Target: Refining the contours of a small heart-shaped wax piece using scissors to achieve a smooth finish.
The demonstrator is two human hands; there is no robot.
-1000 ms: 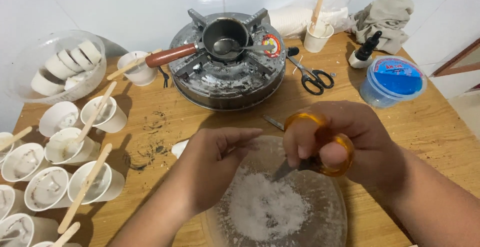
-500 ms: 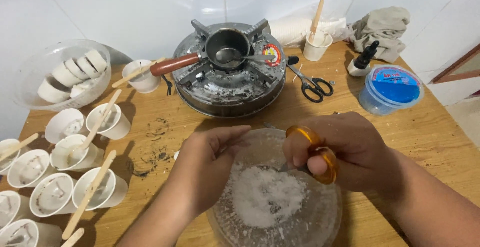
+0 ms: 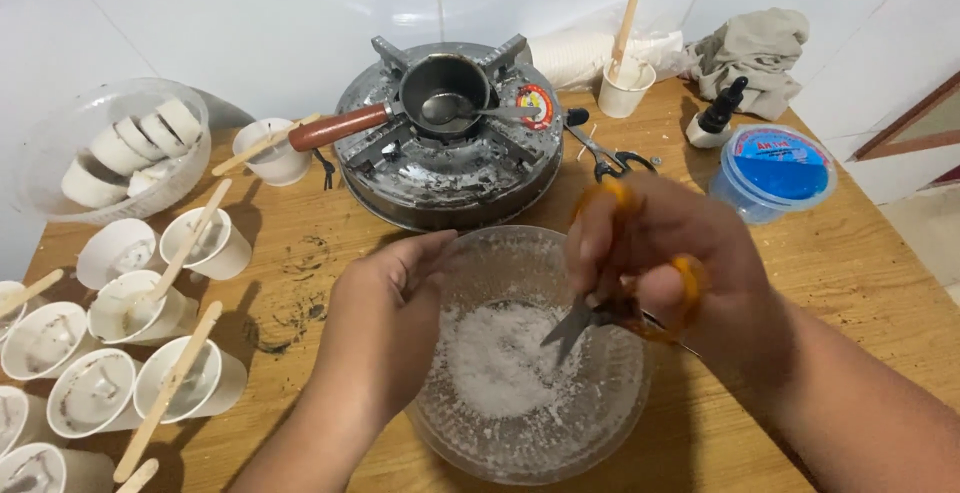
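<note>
A clear glass bowl [image 3: 500, 448] with white flaky powder [image 3: 495, 358] stands on the wooden table at the front centre. My left hand [image 3: 385, 323] rests on the bowl's left rim, fingers curled toward the powder; I cannot tell whether it pinches anything. My right hand [image 3: 665, 273] grips orange-handled scissors [image 3: 590, 318] over the bowl, blades pointing down-left at the powder.
A round metal stove [image 3: 450, 168] carries a small pan [image 3: 440, 93] with a red-brown handle. Several white cups with wooden sticks [image 3: 150, 343] crowd the left. Black scissors [image 3: 610, 158], a blue-lidded tub [image 3: 775, 173], a dropper bottle [image 3: 718, 118] and a grey cloth [image 3: 750, 48] lie at the back right.
My right hand turned the scissors so the blades now dip into the bowl. The left hand stayed on the rim. The view shifted slightly.
</note>
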